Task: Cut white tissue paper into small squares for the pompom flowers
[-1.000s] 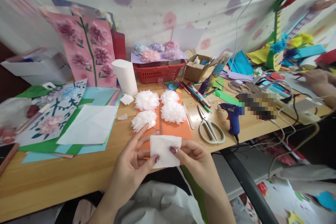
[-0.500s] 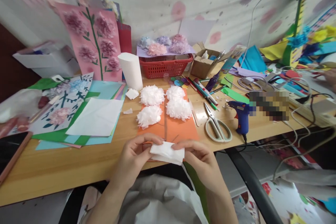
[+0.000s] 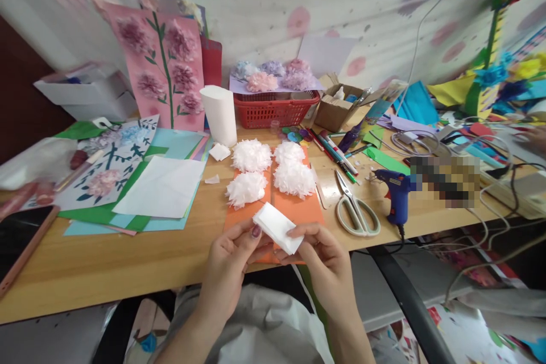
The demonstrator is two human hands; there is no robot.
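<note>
Between my two hands is a folded white tissue (image 3: 277, 226), tilted down to the right. My left hand (image 3: 232, 256) pinches its left end between thumb and fingers. At the right end, my right hand (image 3: 322, 253) grips it, thumb below and fingers on top. Both hands are over the front edge of an orange sheet (image 3: 298, 210). Several fluffy white tissue flowers (image 3: 246, 189) lie on that sheet. To their left are a small stack of white tissue squares (image 3: 219, 152) and a loose scrap (image 3: 212, 180).
Scissors (image 3: 357, 210) and a blue glue gun (image 3: 396, 193) lie on the right, with pens (image 3: 336, 153) behind. A white roll (image 3: 219, 116) stands before a red basket (image 3: 275, 111). Paper sheets (image 3: 157, 187) and a phone (image 3: 25, 244) are left. Cables (image 3: 490, 205) spread across the far right.
The tissue has turned from nearly level to slanting, its left end raised. My left hand has shifted its grip, the thumb now showing on the tissue. The view has shifted slightly.
</note>
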